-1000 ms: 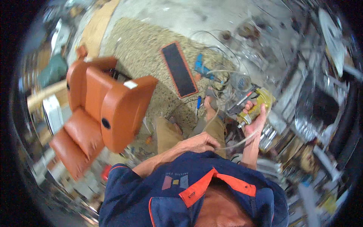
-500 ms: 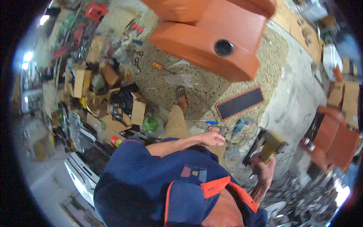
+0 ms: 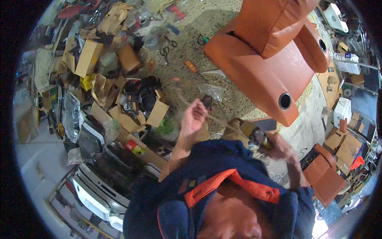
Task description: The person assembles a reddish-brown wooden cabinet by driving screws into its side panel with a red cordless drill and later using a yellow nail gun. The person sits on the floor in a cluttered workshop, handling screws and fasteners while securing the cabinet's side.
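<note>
power tool [image 3: 250, 129] gripped in right hand [image 3: 278, 145], right of frame centre. pale hose [image 3: 217, 119] seen at left hand [image 3: 194, 114], fingers curled; grip on hose cannot be told. hose best kept slack, clear of brown armchair [image 3: 247, 79], upper right; tool best aimed away from left hand.

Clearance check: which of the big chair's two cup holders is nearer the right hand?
The near cup holder, on the lower-left armrest; the far one sits on the upper-right armrest.
</note>
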`<state>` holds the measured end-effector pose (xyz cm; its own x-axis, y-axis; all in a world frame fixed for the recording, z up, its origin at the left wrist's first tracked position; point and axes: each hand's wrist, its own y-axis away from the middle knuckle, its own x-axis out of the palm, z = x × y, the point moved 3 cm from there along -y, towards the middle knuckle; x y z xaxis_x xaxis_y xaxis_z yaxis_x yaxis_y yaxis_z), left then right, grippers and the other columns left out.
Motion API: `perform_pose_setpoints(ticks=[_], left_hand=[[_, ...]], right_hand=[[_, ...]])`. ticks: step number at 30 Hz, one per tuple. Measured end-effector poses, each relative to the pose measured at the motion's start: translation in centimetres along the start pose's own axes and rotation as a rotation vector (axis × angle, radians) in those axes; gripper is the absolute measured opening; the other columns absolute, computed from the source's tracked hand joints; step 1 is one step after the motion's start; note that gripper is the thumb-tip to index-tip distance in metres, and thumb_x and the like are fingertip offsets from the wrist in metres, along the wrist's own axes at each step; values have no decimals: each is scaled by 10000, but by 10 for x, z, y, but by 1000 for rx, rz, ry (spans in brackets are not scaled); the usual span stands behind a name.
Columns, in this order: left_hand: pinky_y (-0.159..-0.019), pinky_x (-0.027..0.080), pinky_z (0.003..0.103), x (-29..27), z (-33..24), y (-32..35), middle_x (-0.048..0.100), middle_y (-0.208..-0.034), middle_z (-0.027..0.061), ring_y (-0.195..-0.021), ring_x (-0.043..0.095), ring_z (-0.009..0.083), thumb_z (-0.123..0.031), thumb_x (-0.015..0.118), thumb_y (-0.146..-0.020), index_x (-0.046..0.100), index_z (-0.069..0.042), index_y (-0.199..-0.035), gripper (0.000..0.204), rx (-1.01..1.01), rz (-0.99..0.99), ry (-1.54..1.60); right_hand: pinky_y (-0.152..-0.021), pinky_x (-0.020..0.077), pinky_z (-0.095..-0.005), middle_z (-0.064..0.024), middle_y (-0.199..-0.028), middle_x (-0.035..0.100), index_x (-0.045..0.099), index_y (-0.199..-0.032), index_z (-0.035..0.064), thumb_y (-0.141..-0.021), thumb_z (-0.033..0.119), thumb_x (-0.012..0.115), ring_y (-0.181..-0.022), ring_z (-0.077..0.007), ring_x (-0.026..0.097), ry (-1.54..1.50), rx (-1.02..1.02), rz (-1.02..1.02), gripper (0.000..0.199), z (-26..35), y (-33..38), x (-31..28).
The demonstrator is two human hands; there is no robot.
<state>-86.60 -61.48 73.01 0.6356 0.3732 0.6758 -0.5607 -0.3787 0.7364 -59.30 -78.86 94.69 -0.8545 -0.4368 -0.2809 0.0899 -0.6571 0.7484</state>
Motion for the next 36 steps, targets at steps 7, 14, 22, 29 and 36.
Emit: perform_pose_setpoints(ticks=[7,14,22,29,36], left_hand=[[-604,476,287,-10,-191,97,503,-823,57,-677,473,150,-160,484,-1036,485,-21,-1004,143,684,-47,229],[-516,386,265,57,-264,106,482,-839,30,-635,415,106,-157,436,-1053,436,33,-1269,288,668,279,234],[-578,402,271,298,-470,-36,515,-968,64,-662,411,108,-74,613,-913,377,-3,-1422,566,791,354,-436],[-511,330,240,482,-518,-258,517,-836,20,-587,403,85,-388,622,-969,542,-42,-1162,405,265,529,-632],[-581,465,317,579,-409,-302,598,-987,117,-722,555,188,-176,592,-992,446,-94,-1433,472,-138,895,-1004]], right_hand=[[-731,504,-493,-219,-833,663,628,-1074,17,-754,217,783,-822,-433,636,420,-266,-141,407,71,-77,-67],[-768,509,-456,-177,-875,688,646,-1056,54,-711,228,810,-845,-381,652,368,-183,65,420,99,-186,-92],[-768,546,-468,-164,-921,707,654,-1060,49,-688,256,826,-856,-326,683,218,-64,34,459,139,-351,-172],[-866,538,-421,-180,-1057,696,596,-1268,57,-741,275,807,-966,-316,676,-246,157,-321,608,206,-391,-271],[-776,528,-395,-196,-909,703,658,-1136,27,-798,206,739,-811,-306,686,-648,20,-1029,391,275,-393,-303]])
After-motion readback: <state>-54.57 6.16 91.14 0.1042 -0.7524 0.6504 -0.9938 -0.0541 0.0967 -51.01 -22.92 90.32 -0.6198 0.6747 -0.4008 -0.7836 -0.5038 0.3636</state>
